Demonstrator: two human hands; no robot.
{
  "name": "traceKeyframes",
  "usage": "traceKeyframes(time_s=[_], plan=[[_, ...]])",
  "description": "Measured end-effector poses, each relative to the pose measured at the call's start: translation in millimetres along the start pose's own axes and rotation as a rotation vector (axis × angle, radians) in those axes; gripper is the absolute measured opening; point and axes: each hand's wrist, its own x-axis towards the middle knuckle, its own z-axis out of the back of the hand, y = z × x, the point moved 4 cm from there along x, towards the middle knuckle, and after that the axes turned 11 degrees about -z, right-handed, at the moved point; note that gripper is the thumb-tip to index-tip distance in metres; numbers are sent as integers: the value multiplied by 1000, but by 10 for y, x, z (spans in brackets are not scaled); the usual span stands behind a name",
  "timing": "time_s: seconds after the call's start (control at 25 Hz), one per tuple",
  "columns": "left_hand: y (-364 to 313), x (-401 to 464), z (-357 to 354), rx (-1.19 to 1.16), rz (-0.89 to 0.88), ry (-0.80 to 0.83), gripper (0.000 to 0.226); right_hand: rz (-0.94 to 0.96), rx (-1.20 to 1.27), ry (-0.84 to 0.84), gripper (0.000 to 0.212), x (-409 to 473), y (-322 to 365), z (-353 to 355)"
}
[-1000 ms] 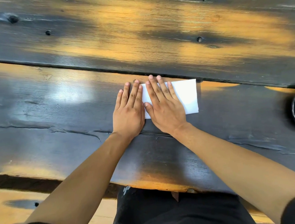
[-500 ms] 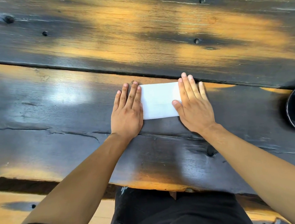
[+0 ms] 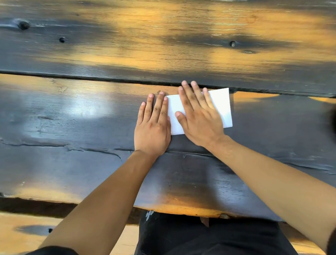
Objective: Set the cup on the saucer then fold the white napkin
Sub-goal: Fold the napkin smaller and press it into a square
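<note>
folded white paper napkin (image 3: pixel 222 106) flat on dark charred wooden plank table (image 3: pixel 62 136), centre. left hand (image 3: pixel 153 128) flat, fingers together, at its 9 o'clock edge; right hand (image 3: pixel 201 120) flat on it, fingers straight toward 12 o'clock.

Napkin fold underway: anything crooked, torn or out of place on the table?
Nothing stands out. The napkin lies flat and square-edged under both flat hands, left and right. The table shows only old cracks.

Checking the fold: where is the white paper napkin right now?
In the head view, the white paper napkin lies flat at the dark wooden table's centre, under the flat right hand, beside the left hand.
</note>
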Motion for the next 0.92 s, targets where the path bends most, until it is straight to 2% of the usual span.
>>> traceKeyframes(time_s=[0.12, 0.24, 0.56, 0.64, 0.76, 0.84, 0.92], plan=[[-6, 4, -1, 4, 1, 3, 56, -13, -25, -3, 76, -72, -417, 38], [4, 1, -6, 6, -2, 14, 56, -110, -6, 27, 76, -114, -749, 58], [-45, 49, 60, -2, 42, 73, 57, -130, 70, 65, 78, -117, -807, 119], [-42, 65, 121, -90, 63, 98, 57, -226, 207, 23, 73, -202, -831, 191], [-28, 112, 246, -207, 117, 86, 54, -360, 452, -121, 53, -524, -765, 332], [-83, 93, 309, -183, 166, 50, 51, -282, 466, -206, 41, -797, -588, 368], [-177, -1, 353, -175, 221, 13, 47, -160, 429, -198, 35, -993, -387, 335]])
